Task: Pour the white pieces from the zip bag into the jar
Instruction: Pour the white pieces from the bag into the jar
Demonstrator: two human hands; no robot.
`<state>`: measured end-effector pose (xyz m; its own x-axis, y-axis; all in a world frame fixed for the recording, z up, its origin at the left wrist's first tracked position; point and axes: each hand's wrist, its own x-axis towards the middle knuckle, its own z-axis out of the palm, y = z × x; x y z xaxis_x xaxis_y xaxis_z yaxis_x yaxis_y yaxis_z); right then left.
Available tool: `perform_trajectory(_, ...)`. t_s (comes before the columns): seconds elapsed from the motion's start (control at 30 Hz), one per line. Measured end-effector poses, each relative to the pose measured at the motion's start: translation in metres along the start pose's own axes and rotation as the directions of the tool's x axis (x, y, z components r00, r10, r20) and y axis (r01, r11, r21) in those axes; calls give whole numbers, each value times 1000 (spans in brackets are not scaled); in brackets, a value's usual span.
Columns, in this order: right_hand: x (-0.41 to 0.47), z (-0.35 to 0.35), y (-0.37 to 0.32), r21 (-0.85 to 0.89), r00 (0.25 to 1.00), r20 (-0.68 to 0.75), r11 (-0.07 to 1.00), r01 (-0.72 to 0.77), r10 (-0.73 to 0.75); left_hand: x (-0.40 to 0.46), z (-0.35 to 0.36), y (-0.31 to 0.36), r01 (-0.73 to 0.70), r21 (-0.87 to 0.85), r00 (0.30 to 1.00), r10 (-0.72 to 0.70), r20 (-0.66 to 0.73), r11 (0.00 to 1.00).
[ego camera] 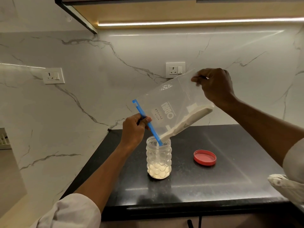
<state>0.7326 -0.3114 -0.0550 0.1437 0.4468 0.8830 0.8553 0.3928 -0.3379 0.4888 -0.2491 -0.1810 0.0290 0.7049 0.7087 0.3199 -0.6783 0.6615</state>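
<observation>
Left hand [134, 129] low, fingers curled in a pinch; right hand [213, 85] raised higher, fingertips pinched, forearm extended from the right.

Dim scene, under-cabinet light strip [197, 23] glaring, edges bowed by wide-angle

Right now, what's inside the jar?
The jar holds a low layer of white pieces at the bottom; above them it looks empty. The zip bag corner dips into its mouth, hiding part of the rim's inside.
</observation>
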Motion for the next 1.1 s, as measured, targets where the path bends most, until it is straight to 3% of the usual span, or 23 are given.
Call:
perform_trajectory(0.27,0,2,-1,16,999,-35,1000,-5,6,3,-1,0,18,-18,1000,-18,3,1000)
perform_trajectory(0.37,1,2,-1,-1,999,32,1000,-4,4,2,-2,0,24,-13,1000,-24,-1,1000)
perform_trajectory(0.47,0,3,2,-3,1000,-26,1000,1,-1,2,-3,0,28,-19,1000,-28,-10,999)
perform_trajectory(0.6,0,4,1,-20,999,36,1000,-1,2,1,-3,2,24,-5,1000,-24,-4,1000)
perform_trajectory(0.7,-1,3,3,-5,1000,-23,1000,-16,16,1,-3,1,27,-16,1000,-27,-3,999)
perform_trajectory(0.8,-1,2,2,-23,1000,21,1000,3,-2,0,-3,1,37,-9,999,-37,-7,999)
perform_trajectory(1.1,1,0,1,-5,1000,-22,1000,2,-2,3,-2,1,42,-24,999,-42,6,999)
